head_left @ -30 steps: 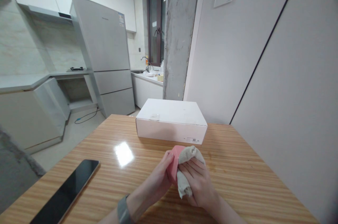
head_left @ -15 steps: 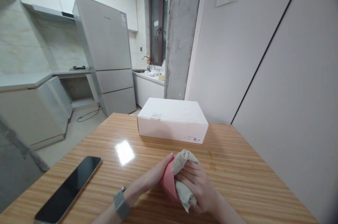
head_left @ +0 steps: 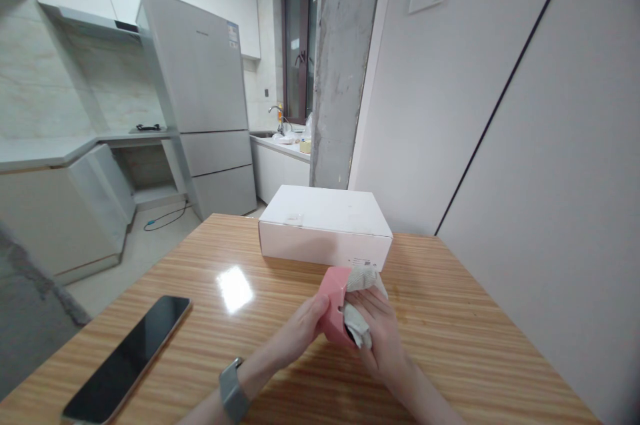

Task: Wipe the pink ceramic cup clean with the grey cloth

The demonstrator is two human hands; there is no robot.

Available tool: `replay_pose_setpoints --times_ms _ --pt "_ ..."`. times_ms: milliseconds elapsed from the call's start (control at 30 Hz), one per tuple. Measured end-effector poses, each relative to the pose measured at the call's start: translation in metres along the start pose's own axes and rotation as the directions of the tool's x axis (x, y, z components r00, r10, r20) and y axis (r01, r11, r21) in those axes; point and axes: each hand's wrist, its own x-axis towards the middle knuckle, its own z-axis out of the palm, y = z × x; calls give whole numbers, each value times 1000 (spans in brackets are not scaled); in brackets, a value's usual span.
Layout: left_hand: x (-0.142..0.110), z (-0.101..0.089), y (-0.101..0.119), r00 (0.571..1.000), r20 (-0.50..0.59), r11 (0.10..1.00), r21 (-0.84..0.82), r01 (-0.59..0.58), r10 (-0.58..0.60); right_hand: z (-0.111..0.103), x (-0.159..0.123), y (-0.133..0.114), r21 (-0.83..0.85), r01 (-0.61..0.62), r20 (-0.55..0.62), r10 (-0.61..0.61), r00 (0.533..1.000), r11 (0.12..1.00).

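Both hands are busy at the middle of the table [head_left: 480,345], well in from its left and right edges. The left hand [head_left: 306,330] wraps its thumb and fingers around the outside of a pink container [head_left: 331,311], whose open mouth is turned toward the right hand [head_left: 384,335]. That right hand is closed on a pale cloth [head_left: 363,280], its fingers pressing the folds against the container's mouth, with cloth spilling out above and below them. A small dark hole shows near the container's rim. Just beyond stands a white box [head_left: 325,228], set along the far edge of the table and hiding the middle of it; the cloth overlaps the box's lower right corner from where I look, and I cannot tell whether they touch. So the room ahead of the hands is tight, while to the right a broad stretch of striped wood runs out to the slanting edge by the white wall [head_left: 490,65]. On the left, a phone [head_left: 129,358] lies face up, roughly in line with the left edge, a strip of wood between them. More wood separates the phone from the left forearm, which wears a grey watch [head_left: 233,391], leaving that arm space to swing sideways.
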Motion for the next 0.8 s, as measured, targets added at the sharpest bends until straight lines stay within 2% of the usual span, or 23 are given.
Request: replay_pose_setpoints --times_ms 100,267,367,500,700,800 --pt "-2 2 0 995 51 993 -87 84 -80 -3 -2 4 -40 78 -1 -78 997 996" --pt "0 1 4 987 -22 938 -316 143 -158 -5 7 -5 -104 280 96 -271 958 954" --pt "2 -4 2 972 -37 886 -421 196 -233 -1 15 -18 -36 305 128 -298 946 952" --pt "4 -6 1 953 -46 878 -403 257 -300 1 15 -23 5 258 129 -257 958 966" --pt "5 -2 0 967 -146 929 -338 151 -210 -2 10 -12 -63 280 120 -271 955 958" --pt "4 -3 0 971 -134 931 -334 145 -199 0 11 -10 -77 287 102 -279 955 955"
